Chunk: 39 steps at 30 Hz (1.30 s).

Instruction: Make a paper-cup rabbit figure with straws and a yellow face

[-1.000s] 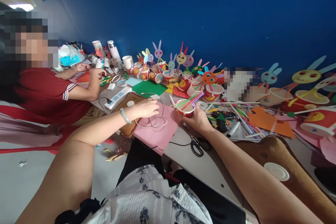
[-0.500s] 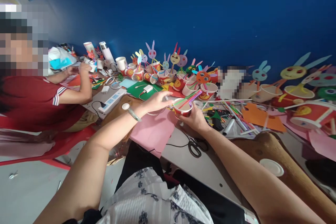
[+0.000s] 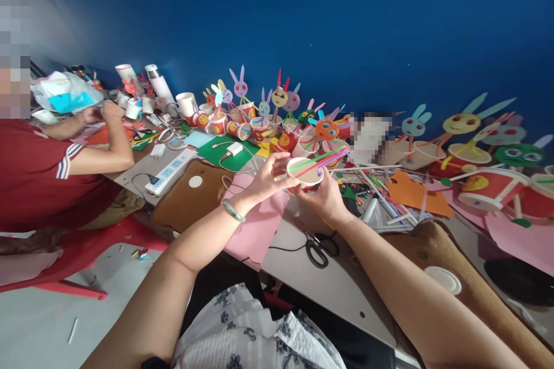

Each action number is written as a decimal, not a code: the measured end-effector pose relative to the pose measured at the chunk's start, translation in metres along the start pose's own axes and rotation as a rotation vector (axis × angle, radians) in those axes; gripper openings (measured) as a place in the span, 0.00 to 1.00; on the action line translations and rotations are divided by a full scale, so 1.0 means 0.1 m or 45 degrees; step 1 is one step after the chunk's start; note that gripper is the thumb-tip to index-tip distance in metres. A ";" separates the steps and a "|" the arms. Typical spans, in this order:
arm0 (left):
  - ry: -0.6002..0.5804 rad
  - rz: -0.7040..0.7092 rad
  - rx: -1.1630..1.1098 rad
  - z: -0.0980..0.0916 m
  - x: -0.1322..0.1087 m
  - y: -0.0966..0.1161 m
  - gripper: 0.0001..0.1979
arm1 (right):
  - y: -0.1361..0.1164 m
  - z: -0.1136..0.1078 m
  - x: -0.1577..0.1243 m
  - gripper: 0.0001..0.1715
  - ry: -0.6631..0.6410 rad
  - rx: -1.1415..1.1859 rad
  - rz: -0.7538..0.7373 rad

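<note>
A red and white paper cup (image 3: 305, 172) is held over the table, tilted a little so that its open mouth shows. Green, red and purple sticks (image 3: 331, 159) slant across the mouth and stick out to the right. From below and to the right, my right hand (image 3: 324, 200) grips the cup. At the cup's left side is my left hand (image 3: 273, 177), its fingers curled and its thumb against the wall. Beneath my hands lies pink paper (image 3: 255, 230). Black-handled scissors (image 3: 318, 252) rest on the table nearby.
Paper cups with rabbit-like faces (image 3: 326, 129) line the blue wall. Orange paper (image 3: 418, 191) and loose sticks lie to the right. A power strip (image 3: 171, 172), green card (image 3: 216, 153) and brown cushion (image 3: 190, 199) are leftward. A co-worker in a red shirt (image 3: 38, 173) sits at left.
My left hand has come from spread fingers beside the cup to curled fingers against its side. The cup has tilted slightly, and the view has shifted right.
</note>
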<state>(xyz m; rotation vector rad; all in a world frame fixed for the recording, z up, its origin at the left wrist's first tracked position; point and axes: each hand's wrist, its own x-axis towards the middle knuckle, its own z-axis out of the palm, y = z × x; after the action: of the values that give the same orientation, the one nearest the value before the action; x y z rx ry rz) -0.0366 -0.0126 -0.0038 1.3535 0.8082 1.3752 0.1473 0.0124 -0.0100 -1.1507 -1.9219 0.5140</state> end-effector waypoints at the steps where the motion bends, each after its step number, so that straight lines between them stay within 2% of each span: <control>1: 0.011 0.029 0.015 -0.03 0.00 0.05 0.28 | -0.03 -0.01 0.00 0.30 0.026 -0.009 0.014; 3: 0.054 0.056 0.105 -0.08 0.01 0.14 0.20 | -0.06 -0.03 0.01 0.30 0.073 -0.028 0.050; 5: 0.116 0.003 0.233 -0.12 0.03 0.20 0.12 | -0.08 -0.05 0.01 0.31 0.097 -0.037 0.079; 7: 0.111 -0.071 0.321 -0.14 0.05 0.22 0.07 | -0.08 -0.05 0.01 0.31 0.099 -0.036 0.099; 11: -0.005 -0.064 0.313 -0.15 0.06 0.18 0.15 | -0.04 -0.02 0.00 0.33 0.077 -0.048 0.101; 16: 0.009 -0.002 0.325 -0.16 0.09 0.09 0.20 | -0.04 -0.01 -0.01 0.33 0.054 -0.048 0.058; 21: -0.002 0.059 0.341 -0.17 0.10 0.07 0.19 | -0.08 -0.01 -0.01 0.32 0.029 -0.018 0.104; 31: 0.119 -0.087 0.225 -0.08 0.03 0.15 0.11 | -0.03 -0.06 0.01 0.35 0.086 -0.014 0.131; 35: 0.058 -0.031 0.259 -0.09 0.04 0.13 0.10 | -0.04 -0.03 0.00 0.36 0.059 -0.032 0.129; 39: 0.013 0.051 0.300 -0.12 0.06 0.09 0.13 | -0.02 0.00 -0.02 0.43 0.040 -0.085 0.191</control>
<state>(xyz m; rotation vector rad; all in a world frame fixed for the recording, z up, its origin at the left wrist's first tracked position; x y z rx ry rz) -0.0495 -0.0074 0.0047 1.5511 0.9787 1.3505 0.1471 0.0099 -0.0093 -1.3460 -1.8470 0.5120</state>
